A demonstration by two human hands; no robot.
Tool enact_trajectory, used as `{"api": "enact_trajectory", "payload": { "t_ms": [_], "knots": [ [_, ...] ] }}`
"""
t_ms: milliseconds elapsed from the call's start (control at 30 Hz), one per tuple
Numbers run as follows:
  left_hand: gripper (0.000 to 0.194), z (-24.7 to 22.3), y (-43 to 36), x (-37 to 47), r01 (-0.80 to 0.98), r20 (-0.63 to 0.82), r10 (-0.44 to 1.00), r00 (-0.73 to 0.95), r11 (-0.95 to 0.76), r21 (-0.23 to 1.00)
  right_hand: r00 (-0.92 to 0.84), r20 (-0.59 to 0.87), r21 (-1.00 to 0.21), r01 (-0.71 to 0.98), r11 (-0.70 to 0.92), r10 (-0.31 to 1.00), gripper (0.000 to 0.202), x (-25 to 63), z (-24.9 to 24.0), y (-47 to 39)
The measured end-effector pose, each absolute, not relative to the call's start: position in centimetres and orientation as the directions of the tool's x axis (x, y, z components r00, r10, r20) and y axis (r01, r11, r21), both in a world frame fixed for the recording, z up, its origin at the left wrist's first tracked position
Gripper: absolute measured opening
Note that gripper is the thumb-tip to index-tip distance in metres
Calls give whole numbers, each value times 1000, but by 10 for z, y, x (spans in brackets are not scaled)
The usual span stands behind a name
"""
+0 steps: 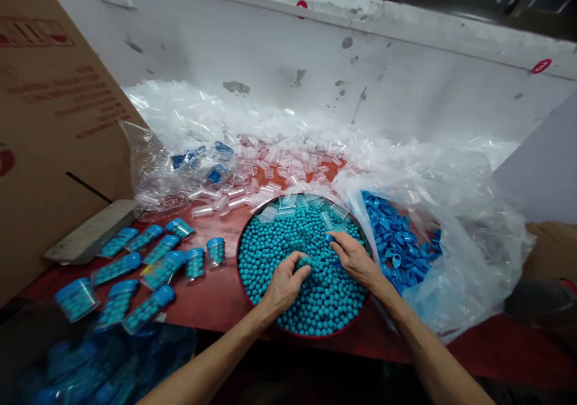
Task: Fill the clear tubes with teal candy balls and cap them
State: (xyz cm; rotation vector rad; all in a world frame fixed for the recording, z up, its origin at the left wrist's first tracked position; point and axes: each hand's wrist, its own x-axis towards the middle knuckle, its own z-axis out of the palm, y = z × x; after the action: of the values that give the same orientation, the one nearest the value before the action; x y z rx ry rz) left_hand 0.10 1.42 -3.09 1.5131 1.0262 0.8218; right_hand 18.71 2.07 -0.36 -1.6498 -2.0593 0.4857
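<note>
A round red-rimmed tray (240,282) is full of small teal balls (324,315). My left hand (283,282) is over the middle of it, fingers curled round what looks like a small clear container (297,243), hard to make out against the balls. On the tray's right side my right hand (356,261) pinches a blue cap (330,237) between thumb and fingertips. Several clear empty containers (288,204) lie on the balls at the far rim. Blue caps (396,243) fill an open plastic bag (469,261) to the right.
Filled, blue-capped containers (115,268) lie on the red table (211,300) at left, one upright (216,252). Clear containers (288,164) spread behind the tray. A cardboard box (58,122) stands at left; more blue-capped containers (85,363) are below the table edge.
</note>
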Motion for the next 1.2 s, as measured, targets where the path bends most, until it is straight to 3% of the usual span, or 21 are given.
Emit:
{"api": "enact_trajectory", "payload": {
  "t_ms": [100,200,300,433,600,733,833,1067,1200],
  "knots": [
    [16,-31,14,1,110,-20,899,437,-32,993,-217,-44,-858,509,75,975,36,173,3,14],
    [16,-31,13,0,45,-65,874,482,50,998,-232,-176,-930,356,-85,957,35,165,3,11],
    [19,-31,12,1,29,-129,854,504,133,991,-262,-238,-937,317,-149,935,35,165,3,11],
    [30,-28,10,3,-46,-129,850,511,177,983,-236,-176,-943,319,-94,956,31,164,4,12],
    [39,-27,8,2,-37,-148,829,540,199,979,-204,-232,-932,328,-157,951,31,159,-2,8],
    [31,-32,11,1,-36,-133,854,502,175,984,-192,-1,-832,544,106,981,28,155,-3,-1],
    [32,-32,12,0,-40,-136,856,498,180,983,-270,79,-786,575,227,960,28,157,-1,-4],
    [51,-21,7,2,-4,-130,845,519,155,988,-359,-92,-854,508,111,929,25,175,6,3],
    [54,-16,7,1,6,-164,830,533,190,982,-229,-130,-923,383,-34,965,27,171,-1,-2]
  ]
}}
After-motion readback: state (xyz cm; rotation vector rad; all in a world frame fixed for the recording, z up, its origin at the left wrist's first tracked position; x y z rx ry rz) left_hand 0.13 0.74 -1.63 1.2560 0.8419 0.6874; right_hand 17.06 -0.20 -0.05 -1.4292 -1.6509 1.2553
